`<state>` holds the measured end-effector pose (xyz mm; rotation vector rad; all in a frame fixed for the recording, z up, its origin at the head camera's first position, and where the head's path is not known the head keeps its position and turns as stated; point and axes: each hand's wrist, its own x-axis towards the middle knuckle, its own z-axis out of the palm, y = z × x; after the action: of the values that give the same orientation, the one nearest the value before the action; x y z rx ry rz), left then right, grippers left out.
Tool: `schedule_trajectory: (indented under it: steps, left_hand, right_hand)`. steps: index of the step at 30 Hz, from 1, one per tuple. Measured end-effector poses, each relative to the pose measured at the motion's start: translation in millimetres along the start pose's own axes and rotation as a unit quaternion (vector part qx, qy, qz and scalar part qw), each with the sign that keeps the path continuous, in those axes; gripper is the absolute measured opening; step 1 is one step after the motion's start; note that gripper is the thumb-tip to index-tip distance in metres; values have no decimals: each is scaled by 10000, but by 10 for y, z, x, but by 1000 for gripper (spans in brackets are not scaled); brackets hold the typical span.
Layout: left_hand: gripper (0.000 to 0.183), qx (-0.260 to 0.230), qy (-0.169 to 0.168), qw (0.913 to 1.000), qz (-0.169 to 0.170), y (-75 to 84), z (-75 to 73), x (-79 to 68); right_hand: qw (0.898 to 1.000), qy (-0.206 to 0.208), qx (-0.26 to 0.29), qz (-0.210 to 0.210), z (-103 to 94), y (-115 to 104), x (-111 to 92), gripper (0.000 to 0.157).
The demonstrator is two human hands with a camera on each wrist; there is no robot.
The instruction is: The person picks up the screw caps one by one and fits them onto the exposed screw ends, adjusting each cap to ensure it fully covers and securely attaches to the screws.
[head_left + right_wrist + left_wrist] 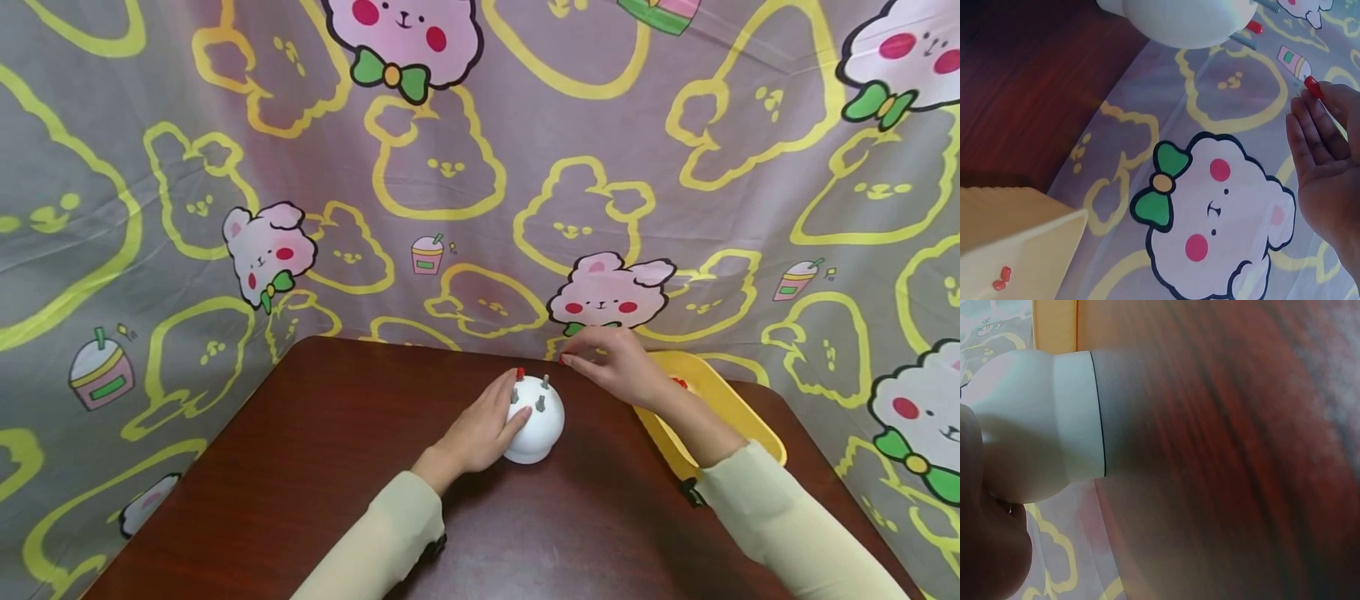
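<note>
A white ball-shaped body [546, 429] on a round base stands upright on the table, with several short grey pegs [541, 403] on its top. One peg at the back carries a small red cap [521, 373]. My left hand [480, 429] grips the ball from its left side, thumb across the front; the left wrist view shows fingers [997, 550] against the ball [1029, 425]. Up and to the right of the pegs, my right hand [618, 367] pinches another small red cap [1314, 87] between thumb and fingertips, apart from the ball.
A yellow tray [723, 408] lies at the right of the table, under my right forearm. Inside it are a few red caps [1002, 278]. The brown table [360, 417] ends at a patterned cloth [480, 308] hanging behind and at both sides.
</note>
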<state>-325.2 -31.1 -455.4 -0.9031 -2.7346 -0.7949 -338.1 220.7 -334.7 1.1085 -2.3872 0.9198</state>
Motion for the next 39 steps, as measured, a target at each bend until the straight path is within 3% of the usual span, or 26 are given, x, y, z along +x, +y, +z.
schedule_trajectory:
  steps: [39]
  left_hand:
    - [77, -67, 17, 10000, 63, 13, -15, -3]
  right_hand:
    - [9984, -468, 119, -308, 406, -113, 131, 15]
